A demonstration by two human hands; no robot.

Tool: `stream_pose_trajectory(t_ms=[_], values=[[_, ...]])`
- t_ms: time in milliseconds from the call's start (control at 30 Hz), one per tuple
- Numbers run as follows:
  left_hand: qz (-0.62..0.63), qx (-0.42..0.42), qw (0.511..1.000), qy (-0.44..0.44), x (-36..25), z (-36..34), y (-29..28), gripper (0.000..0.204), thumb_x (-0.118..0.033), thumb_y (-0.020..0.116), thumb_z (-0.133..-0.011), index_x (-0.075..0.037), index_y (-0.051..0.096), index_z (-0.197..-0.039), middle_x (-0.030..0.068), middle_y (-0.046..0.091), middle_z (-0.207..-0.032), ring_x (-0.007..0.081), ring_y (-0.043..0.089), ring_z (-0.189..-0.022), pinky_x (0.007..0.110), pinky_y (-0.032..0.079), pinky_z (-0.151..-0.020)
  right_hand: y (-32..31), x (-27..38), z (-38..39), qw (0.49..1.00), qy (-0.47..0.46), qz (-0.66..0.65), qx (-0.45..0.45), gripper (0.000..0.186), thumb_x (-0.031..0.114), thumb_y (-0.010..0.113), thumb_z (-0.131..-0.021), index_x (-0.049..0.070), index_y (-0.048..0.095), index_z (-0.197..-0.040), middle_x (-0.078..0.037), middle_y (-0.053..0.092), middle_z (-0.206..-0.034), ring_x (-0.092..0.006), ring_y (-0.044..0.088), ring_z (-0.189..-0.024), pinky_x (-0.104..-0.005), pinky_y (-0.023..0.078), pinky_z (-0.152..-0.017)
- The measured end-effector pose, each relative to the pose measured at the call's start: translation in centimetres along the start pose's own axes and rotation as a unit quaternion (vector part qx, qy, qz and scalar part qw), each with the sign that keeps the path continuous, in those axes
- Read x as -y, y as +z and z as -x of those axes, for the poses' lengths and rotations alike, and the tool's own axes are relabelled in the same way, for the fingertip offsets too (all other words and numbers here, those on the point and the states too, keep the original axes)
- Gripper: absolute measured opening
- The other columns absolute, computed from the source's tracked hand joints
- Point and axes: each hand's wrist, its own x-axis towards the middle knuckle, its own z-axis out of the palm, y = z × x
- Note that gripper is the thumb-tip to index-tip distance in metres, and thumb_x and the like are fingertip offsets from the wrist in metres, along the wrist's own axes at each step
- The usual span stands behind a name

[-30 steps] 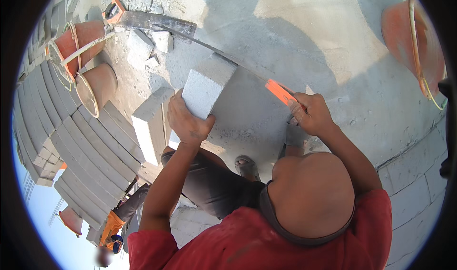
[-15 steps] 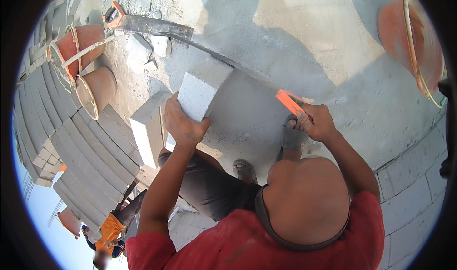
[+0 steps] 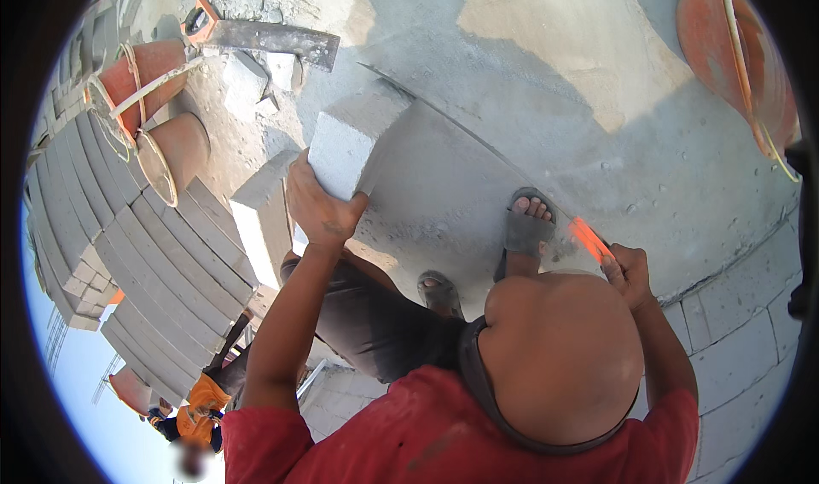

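Centre of frame, on a grey dusty concrete floor: a large pale grey rectangular concrete block lies flat. Left hand is clamped over the block's near left corner, fingers curled on the edge. Right hand, right of centre, is closed around a thin bright orange marker or pencil-like tool; its tip sits near the block's right edge, though contact is blurred and hard to confirm. A foot in a grey sandal rests on the block just left of that tool; a second sandalled foot sits lower, beside the dark shorts.

Just left of the block, a second pale grey block stands on edge. Left side: a stack of grey curved paving slabs in rows. Upper left: two orange-brown buckets with pale rims, small stone offcuts, and a grey metal hand saw with an orange handle. Upper right edge: another orange bucket. Lower right: laid grey paving blocks. Lower left edge: another person in orange clothing, far below.
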Motion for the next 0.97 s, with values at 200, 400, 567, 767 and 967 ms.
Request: stream_pose_trajectory(t_ms=[200, 400, 567, 767, 967], values=[[-0.009, 0.008, 1.0, -0.013, -0.2, 0.0, -0.2, 0.081, -0.018, 0.073, -0.051, 0.002, 0.046, -0.125, 0.0207, 0.053, -0.108, 0.0416, 0.052, -0.102, 0.047, 0.042, -0.091, -2.3, -2.6, 4.4, 1.0, -0.017, 0.014, 0.01, 0.039, 0.023, 0.056, -0.094, 0.003, 0.048, -0.062, -0.009, 0.041, -0.051, -0.0208, 0.04, -0.042, -0.0335, 0.031, -0.044], [-0.007, -0.003, 1.0, -0.004, -0.2, 0.0, 0.0, 0.084, -0.017, 0.072, -0.051, 0.001, 0.044, -0.128, 0.0213, 0.053, -0.11, 0.0428, 0.052, -0.103, 0.047, 0.043, -0.091, -3.5, -2.1, 5.5, 0.999, -0.015, 0.04, -0.001, 0.04, 0.024, 0.056, -0.095, 0.003, 0.048, -0.062, -0.008, 0.041, -0.051, -0.0194, 0.04, -0.043, -0.0329, 0.03, -0.044], [-0.013, -0.004, 1.0, -0.003, -0.4, 0.2, 0.2, 0.084, -0.017, 0.073, -0.052, 0.0, 0.044, -0.129, 0.0208, 0.053, -0.11, 0.042, 0.052, -0.103, 0.047, 0.043, -0.091, -3.9, -4.3, 7.5, 0.998, 0.058, -0.004, -0.029, 0.045, 0.031, 0.056, -0.096, 0.001, 0.049, -0.063, -0.006, 0.043, -0.052, -0.0143, 0.04, -0.044, -0.0308, 0.03, -0.044], [-0.008, 0.006, 1.0, -0.013, -0.3, 0.1, -0.2, 0.089, -0.019, 0.076, -0.053, -0.002, 0.041, -0.133, 0.0187, 0.053, -0.113, 0.0392, 0.052, -0.106, 0.045, 0.042, -0.092, -4.9, -3.3, 6.3, 0.997, 0.003, 0.001, -0.076, 0.048, 0.039, 0.054, -0.098, 0.004, 0.05, -0.065, -0.002, 0.047, -0.053, -0.0096, 0.041, -0.046, -0.027, 0.03, -0.044], [0.006, -0.021, 0.996, 0.086, 2.0, 2.4, -1.9, 0.099, -0.02, 0.078, -0.06, -0.006, 0.028, -0.144, 0.0189, 0.046, -0.134, 0.0375, 0.047, -0.121, 0.049, 0.034, -0.101, -4.2, -0.6, -0.4, 0.993, -0.026, -0.057, -0.1, 0.045, 0.043, 0.051, -0.098, 0.006, 0.051, -0.073, -0.003, 0.05, -0.057, -0.0095, 0.044, -0.049, -0.0254, 0.032, -0.045]])
